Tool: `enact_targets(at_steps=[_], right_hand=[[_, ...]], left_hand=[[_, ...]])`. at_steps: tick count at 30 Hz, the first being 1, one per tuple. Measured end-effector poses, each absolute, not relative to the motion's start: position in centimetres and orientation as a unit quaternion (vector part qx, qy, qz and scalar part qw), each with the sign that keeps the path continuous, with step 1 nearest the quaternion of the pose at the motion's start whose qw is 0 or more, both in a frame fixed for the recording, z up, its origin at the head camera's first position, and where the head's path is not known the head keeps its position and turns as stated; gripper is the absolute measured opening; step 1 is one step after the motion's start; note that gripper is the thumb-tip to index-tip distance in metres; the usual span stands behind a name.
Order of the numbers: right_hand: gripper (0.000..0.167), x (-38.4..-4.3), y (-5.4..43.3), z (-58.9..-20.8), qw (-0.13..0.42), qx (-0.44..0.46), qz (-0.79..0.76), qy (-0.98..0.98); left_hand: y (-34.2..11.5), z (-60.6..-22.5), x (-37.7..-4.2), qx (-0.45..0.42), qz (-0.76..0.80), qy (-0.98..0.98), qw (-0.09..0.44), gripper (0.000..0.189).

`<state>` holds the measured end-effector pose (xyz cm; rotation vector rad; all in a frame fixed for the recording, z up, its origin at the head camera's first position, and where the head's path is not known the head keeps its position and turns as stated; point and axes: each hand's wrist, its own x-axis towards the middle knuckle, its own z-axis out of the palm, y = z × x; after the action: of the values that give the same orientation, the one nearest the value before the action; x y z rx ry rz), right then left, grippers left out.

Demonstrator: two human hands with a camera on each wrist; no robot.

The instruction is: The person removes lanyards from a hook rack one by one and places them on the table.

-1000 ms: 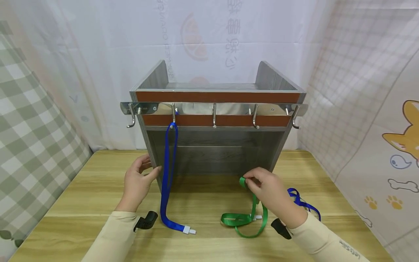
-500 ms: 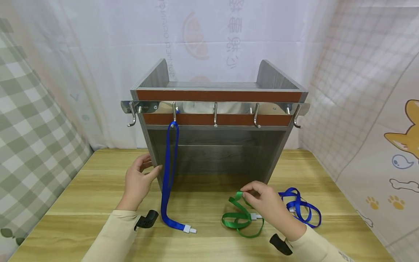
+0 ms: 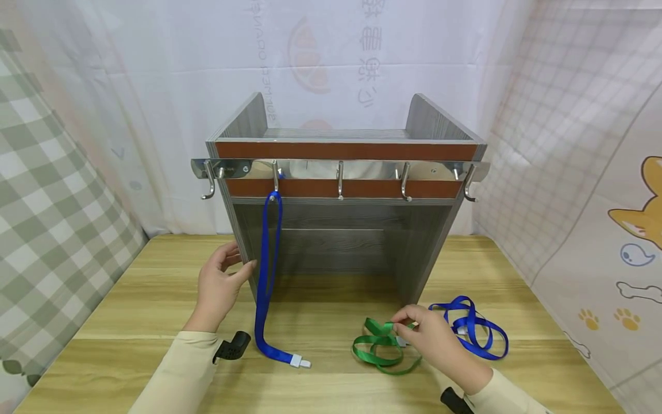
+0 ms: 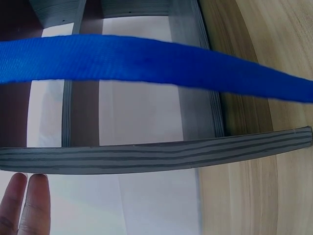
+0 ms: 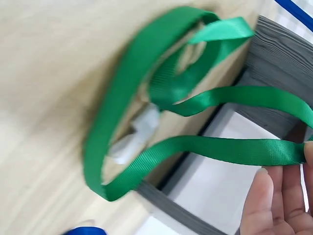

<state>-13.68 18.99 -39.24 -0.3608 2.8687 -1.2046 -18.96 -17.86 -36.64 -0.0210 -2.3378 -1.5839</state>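
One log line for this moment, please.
Left hand: touches grey wooden shelf; right hand: pinches green ribbon lanyard; on metal hook: blue ribbon lanyard

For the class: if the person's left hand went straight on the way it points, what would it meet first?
Most likely the grey shelf's left side panel: the thumb of the left hand is at its front edge. The fingers are at its outer side, where depth is unclear, so they might slide past.
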Motion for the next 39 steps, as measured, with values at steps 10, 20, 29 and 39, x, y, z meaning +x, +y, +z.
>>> enact_targets(at_steps=[10,20,29,39], right_hand=[[0.003,-13.7,20.4,-40.5,0.042,-0.171,-0.337,0.925],[0.006,-13.4,21.2,-41.3,0.07,-0.198,-0.315,0.926],[0.017,-13.6,21.5,-39.1,0.06,-0.191,-0.355,0.913],[0.025,-14.5,19.7,-35.7,-0.095,-0.169,-0.392,0.899]], left_hand=[[-17.8,-36.6,-19.1,-0.009,-0.557,-0.815,0.158,0.046],[-17.8,-36.6,-19.1,-0.01,-0.556,-0.816,0.162,0.046],[-17.8,-36.5,-19.1,-0.011,-0.561,-0.813,0.157,0.046],[-17.9,-36.5,-18.8,-0.008,-0.557,-0.816,0.154,0.045]])
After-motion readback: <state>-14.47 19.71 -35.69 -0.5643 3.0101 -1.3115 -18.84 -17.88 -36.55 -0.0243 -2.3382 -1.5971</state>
